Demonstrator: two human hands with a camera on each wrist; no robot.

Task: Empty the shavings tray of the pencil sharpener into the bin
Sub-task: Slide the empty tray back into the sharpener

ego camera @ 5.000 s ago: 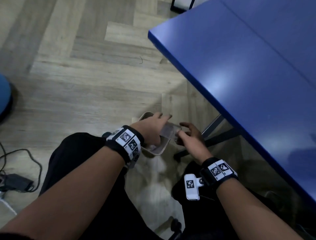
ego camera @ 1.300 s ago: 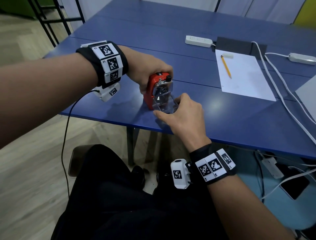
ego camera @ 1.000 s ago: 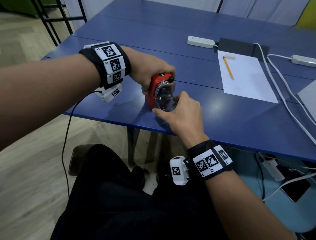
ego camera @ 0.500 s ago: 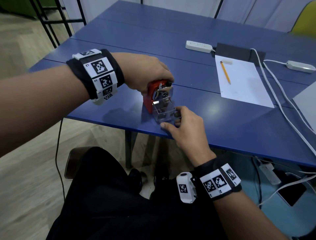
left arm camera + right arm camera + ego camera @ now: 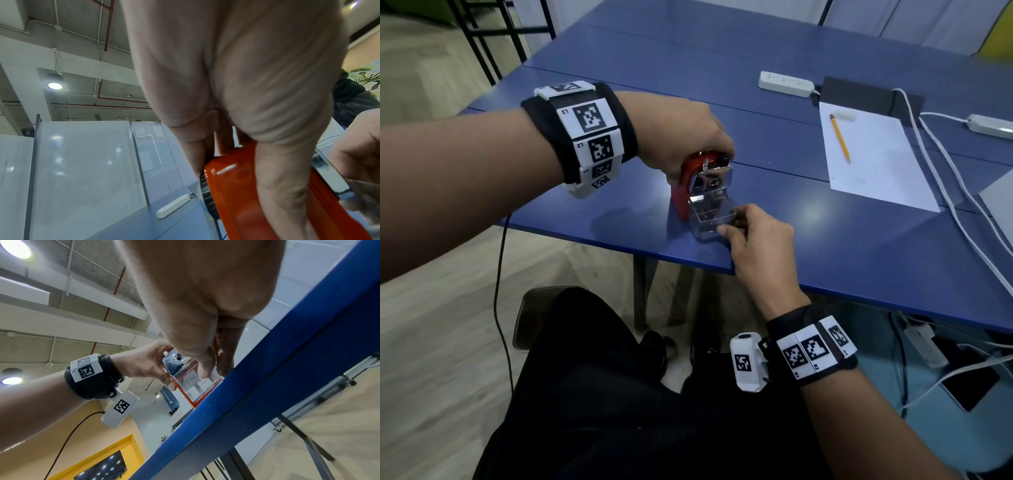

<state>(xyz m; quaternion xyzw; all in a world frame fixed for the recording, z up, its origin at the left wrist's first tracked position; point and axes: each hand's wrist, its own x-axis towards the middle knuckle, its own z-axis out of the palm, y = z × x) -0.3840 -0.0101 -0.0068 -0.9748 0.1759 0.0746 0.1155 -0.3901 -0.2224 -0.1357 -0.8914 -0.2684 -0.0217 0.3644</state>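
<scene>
At the near edge of the blue table, the left hand clamps down over the red pencil sharpener while the right hand pinches the clear shavings tray, partly drawn out of its front.

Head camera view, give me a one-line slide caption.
Left hand grips the red pencil sharpener while the right hand holds its clear shavings tray.

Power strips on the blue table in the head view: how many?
2. One white power strip lies at the far middle; another power strip sits at the right edge, partly cut off. More may lie outside the frame.
</scene>
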